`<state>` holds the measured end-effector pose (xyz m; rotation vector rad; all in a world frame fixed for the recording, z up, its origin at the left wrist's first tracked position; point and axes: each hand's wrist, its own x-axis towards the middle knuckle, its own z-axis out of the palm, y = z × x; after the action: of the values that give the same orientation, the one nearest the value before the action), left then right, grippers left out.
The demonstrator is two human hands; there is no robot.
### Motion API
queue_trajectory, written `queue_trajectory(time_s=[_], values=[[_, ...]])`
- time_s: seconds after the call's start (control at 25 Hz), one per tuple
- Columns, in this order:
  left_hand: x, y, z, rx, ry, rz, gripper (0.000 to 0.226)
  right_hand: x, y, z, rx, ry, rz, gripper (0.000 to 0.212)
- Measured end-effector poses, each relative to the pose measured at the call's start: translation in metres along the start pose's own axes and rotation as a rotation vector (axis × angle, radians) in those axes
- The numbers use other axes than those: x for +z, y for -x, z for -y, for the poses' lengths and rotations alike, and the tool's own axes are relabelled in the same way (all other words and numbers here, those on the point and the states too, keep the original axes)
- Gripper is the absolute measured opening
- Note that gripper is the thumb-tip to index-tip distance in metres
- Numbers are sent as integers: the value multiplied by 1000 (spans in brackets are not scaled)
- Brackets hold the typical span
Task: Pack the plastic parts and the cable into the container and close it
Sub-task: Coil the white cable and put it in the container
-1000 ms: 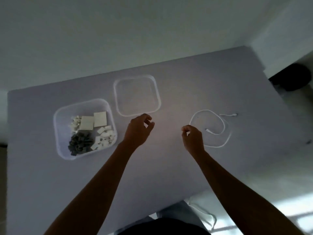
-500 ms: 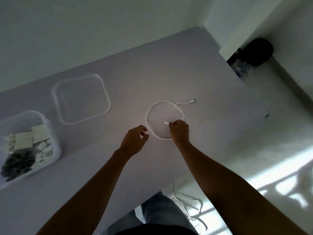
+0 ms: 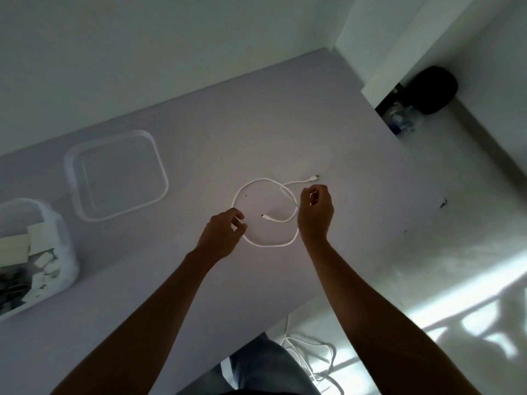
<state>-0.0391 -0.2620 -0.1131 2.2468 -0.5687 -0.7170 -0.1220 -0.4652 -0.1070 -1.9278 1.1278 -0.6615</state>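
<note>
A white cable (image 3: 265,181) lies in a loose loop on the pale table (image 3: 256,124), with one plug (image 3: 315,177) outside the loop and the other (image 3: 263,216) inside it. My left hand (image 3: 225,235) pinches the loop's left side. My right hand (image 3: 315,215) hovers over the loop's right side with curled, parted fingers and nothing visibly in them. At the far left stands the clear container (image 3: 67,238), holding white plastic parts (image 3: 42,238) and dark ones (image 3: 11,283). Its clear lid (image 3: 163,178) lies flat on the table beside it.
The table ends against a wall at the back and at its right edge near my right hand. Below that edge is the floor, with another white cable (image 3: 310,349) and a black round object (image 3: 433,89). My legs (image 3: 256,366) show at the bottom.
The view has swung right, sliding the container toward the left edge. My right hand moved from the cable's inner plug to the loop's right side. My left hand reached the loop's left side.
</note>
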Motion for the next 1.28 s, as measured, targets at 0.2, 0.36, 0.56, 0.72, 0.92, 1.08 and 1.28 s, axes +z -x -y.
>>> queue_trajectory(time_s=[0.2, 0.36, 0.56, 0.72, 0.92, 1.08, 1.28], values=[[-2, -26, -24, 30, 30, -15, 19, 11, -75, -31, -168, 505, 410, 52], [7, -37, -34, 58, 33, -9, 21, 12, -95, -52, -216, 724, 446, 44], [2, -41, -42, 65, 24, -18, 22, 3, -84, -69, -330, 910, 409, 15], [-2, -28, -54, 118, 34, -104, 29, -21, -60, -27, -71, 464, 551, 11], [-26, -6, -77, 251, 45, -46, 59, -56, -22, 92, 259, -136, 896, 32], [-75, 26, -94, 108, 671, 197, 32, -81, 9, 163, 486, -548, 1067, 32], [-149, 77, -117, 111, 1076, 395, 73, -97, 31, 235, 642, -1017, 1159, 33]])
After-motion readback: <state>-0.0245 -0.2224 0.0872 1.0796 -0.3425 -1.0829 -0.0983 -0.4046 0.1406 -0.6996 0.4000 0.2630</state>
